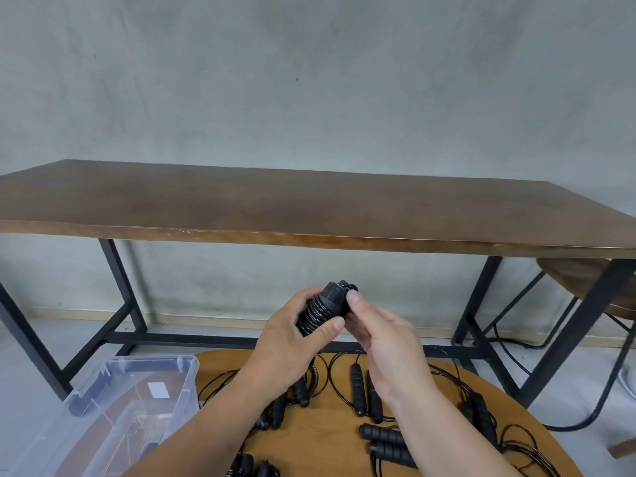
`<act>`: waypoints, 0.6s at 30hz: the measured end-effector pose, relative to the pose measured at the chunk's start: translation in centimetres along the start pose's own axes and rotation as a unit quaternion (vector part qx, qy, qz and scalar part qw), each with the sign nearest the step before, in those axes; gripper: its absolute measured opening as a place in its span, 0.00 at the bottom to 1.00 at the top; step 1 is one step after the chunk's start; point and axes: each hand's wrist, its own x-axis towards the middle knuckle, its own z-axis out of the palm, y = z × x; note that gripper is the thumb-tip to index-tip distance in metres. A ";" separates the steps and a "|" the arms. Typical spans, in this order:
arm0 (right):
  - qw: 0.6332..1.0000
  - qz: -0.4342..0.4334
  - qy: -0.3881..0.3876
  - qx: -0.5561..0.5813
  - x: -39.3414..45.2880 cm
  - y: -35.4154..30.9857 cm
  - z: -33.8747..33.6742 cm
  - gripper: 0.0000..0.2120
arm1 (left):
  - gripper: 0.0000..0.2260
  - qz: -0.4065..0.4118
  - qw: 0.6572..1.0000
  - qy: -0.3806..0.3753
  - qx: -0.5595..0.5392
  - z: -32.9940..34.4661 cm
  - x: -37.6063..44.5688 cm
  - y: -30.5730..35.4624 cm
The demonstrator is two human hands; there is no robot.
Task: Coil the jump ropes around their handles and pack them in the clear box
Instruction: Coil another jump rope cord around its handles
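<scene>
Round table (309, 438): left hand (289, 349), right hand (382, 335) grip one coiled rope (318, 311); one clear box (113, 407).

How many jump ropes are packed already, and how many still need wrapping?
None shows in the clear box yet. Two coiled bundles seem to lie at the near edge. The left hand grips a nearly wound rope while the right hand pinches its top. Several loose ropes wait on the round table.

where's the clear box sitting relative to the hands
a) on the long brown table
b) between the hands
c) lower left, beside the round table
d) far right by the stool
c: the clear box sits lower left, beside the round table, left of the left hand.
</scene>
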 end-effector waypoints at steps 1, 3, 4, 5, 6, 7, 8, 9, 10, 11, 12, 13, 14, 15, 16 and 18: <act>1.000 -0.007 0.010 -0.016 -0.1 0.0 0.2 0.12 | 0.23 0.001 1.000 -0.002 0.001 0.0 0.0 0.0; 0.999 -0.018 0.028 -0.036 -0.3 0.1 0.4 0.11 | 0.22 0.003 1.000 -0.001 0.008 -0.1 -0.1 -0.1; 0.998 -0.022 0.035 -0.051 -0.3 0.1 0.5 0.10 | 0.21 0.005 1.000 0.001 0.016 0.0 -0.2 -0.1; 0.997 -0.024 0.041 -0.068 -0.3 0.1 0.5 0.08 | 0.20 0.005 1.000 0.003 0.027 0.0 -0.2 -0.2; 0.995 -0.023 0.043 -0.086 -0.2 0.0 0.5 0.07 | 0.19 0.005 0.999 0.004 0.040 0.0 -0.4 -0.3; 0.993 -0.020 0.041 -0.108 -0.1 -0.1 0.6 0.06 | 0.19 0.005 0.999 0.005 0.053 0.0 -0.5 -0.3; 0.991 -0.016 0.036 -0.131 0.1 -0.3 0.6 0.07 | 0.20 0.005 0.998 0.005 0.064 0.0 -0.6 -0.4; 0.987 -0.011 0.029 -0.156 0.3 -0.5 0.5 0.08 | 0.20 0.006 0.997 0.006 0.073 -0.1 -0.6 -0.5; 0.984 -0.008 0.020 -0.176 0.4 -0.7 0.4 0.09 | 0.21 0.008 0.997 0.007 0.082 -0.1 -0.7 -0.6; 0.981 -0.007 0.007 -0.192 0.5 -0.9 0.2 0.10 | 0.22 0.009 0.996 0.010 0.092 0.0 -0.8 -0.7; 0.978 -0.007 -0.007 -0.209 0.6 -1.1 0.0 0.11 | 0.23 0.010 0.995 0.015 0.102 0.1 -0.9 -0.9; 0.973 -0.005 -0.019 -0.230 0.6 -1.2 -0.1 0.12 | 0.23 0.010 0.994 0.023 0.111 0.2 -1.0 -1.1; 0.967 -0.003 -0.030 -0.253 0.7 -1.3 -0.3 0.12 | 0.23 0.010 0.992 0.031 0.120 0.3 -1.2 -1.3; 0.961 0.000 -0.041 -0.272 0.8 -1.3 -0.4 0.12 | 0.23 0.010 0.990 0.040 0.131 0.4 -1.4 -1.3; 0.957 0.005 -0.048 -0.285 1.0 -1.3 -0.4 0.12 | 0.22 0.012 0.989 0.046 0.143 0.5 -1.5 -1.3; 0.953 0.020 -0.051 -0.298 1.4 -1.1 -0.5 0.12 | 0.22 0.020 0.985 0.047 0.162 0.6 -1.7 -1.2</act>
